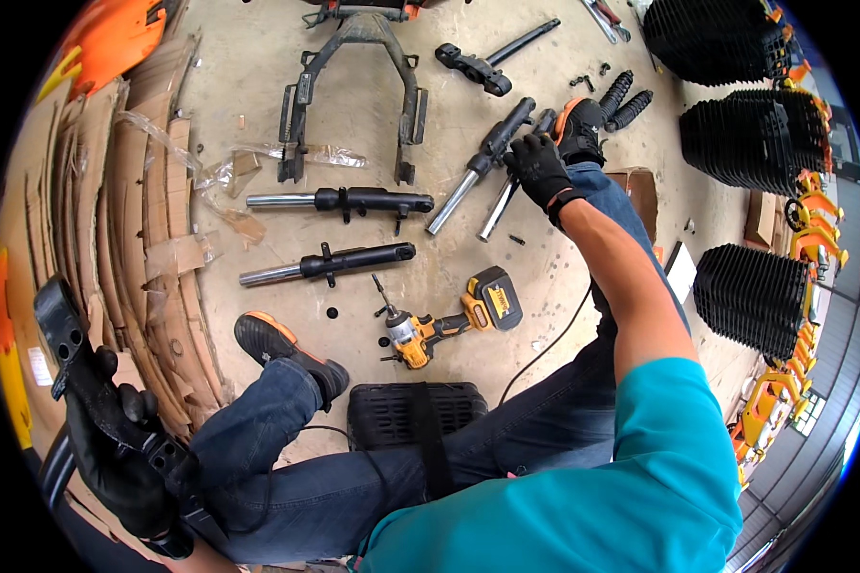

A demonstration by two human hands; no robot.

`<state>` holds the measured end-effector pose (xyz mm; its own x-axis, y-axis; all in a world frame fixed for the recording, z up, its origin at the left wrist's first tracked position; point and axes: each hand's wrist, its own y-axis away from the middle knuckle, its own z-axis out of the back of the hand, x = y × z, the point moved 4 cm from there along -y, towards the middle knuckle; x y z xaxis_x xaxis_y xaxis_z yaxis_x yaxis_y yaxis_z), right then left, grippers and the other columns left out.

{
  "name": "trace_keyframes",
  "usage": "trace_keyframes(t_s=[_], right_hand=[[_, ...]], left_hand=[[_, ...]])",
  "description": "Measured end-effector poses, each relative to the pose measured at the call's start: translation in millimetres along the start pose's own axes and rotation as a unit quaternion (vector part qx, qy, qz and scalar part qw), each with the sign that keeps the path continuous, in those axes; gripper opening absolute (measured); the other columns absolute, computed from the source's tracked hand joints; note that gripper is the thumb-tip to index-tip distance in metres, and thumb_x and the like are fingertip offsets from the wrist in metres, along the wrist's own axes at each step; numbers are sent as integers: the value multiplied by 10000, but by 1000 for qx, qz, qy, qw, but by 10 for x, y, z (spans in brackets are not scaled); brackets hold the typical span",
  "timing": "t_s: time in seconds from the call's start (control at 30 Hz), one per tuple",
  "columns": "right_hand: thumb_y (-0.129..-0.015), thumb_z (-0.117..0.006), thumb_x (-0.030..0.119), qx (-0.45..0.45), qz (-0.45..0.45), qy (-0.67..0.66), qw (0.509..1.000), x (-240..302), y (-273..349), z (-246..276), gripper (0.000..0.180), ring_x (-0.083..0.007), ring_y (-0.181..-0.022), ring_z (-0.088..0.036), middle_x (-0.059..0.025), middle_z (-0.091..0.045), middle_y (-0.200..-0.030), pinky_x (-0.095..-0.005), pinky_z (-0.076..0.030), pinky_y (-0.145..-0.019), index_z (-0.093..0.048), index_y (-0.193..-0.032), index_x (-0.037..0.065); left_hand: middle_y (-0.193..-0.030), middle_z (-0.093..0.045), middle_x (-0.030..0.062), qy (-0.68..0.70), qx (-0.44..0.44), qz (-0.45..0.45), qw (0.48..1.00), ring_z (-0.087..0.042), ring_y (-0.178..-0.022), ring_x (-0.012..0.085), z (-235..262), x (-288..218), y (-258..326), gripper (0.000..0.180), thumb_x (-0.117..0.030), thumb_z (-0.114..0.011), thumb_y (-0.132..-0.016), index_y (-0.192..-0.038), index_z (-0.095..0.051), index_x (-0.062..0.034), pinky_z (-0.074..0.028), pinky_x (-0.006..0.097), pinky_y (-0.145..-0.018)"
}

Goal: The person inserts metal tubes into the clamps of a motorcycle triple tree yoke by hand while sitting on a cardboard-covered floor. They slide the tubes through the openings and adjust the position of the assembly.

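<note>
My left hand, in a black glove, is at the lower left with its fingers wrapped round a black fork clamp with bolt holes. My gloved right hand reaches to the floor beside my right shoe, its fingers curled over the black upper part of a fork leg with a chrome tube. Just left of it lies a second slanted fork leg. Two more, an upper fork leg and a lower fork leg, lie crosswise. Between my feet rests a yellow-black cordless driver.
A black forked frame and a clamp with stem lie farther off. Rubber boots sit beyond my right shoe. Flattened cardboard lines the left; stacked black ribbed parts line the right. A black crate is beneath me.
</note>
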<state>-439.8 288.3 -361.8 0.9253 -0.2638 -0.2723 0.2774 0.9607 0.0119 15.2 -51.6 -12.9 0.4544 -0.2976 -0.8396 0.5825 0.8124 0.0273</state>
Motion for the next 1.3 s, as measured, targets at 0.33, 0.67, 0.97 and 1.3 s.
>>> trace_keyframes(t_s=[0.33, 0.67, 0.97, 1.3], right_hand=[[-653, -761, 162, -13, -33, -355, 934, 234, -175, 2049, 356, -355, -938, -550, -131, -574, -990, -436, -485, -804, -621, -976, 113], [-863, -697, 237, 25, -57, -809, 584, 1190, 31, 3419, 310, -201, -1008, -601, -131, -644, -1051, -348, -489, -886, -631, -1021, -21], [-1036, -417, 186, -189, 96, -905, 368, 896, 201, 3809, 354, -318, -1241, -538, -213, -554, -1280, -498, -455, -1065, -459, -1357, 43], [-913, -690, 311, -158, -341, -786, 492, 1249, 161, 2177, 284, -129, -649, -563, -40, -618, -728, -282, -443, -586, -682, -879, 30]], left_hand=[[-1107, -631, 173, 330, 69, 59, 940, -643, -750, 161, -33, -165, 195, 422, -272, -373, -1058, -1281, -524, 53, -547, 300, -706], [-1112, -629, 132, 412, 178, 38, 893, -670, -820, 197, -77, -180, 371, 347, -221, -447, -1035, -1283, -527, 8, -597, 337, -731], [-1120, -642, 128, 404, 178, -10, 897, -664, -808, 182, -52, -228, 366, 419, -288, -446, -1031, -1357, -503, -30, -583, 353, -757], [-1206, -603, 169, 363, 215, -129, 897, -665, -966, 236, -58, -14, 244, 348, -172, -477, -1021, -1346, -491, -48, -596, 396, -846]])
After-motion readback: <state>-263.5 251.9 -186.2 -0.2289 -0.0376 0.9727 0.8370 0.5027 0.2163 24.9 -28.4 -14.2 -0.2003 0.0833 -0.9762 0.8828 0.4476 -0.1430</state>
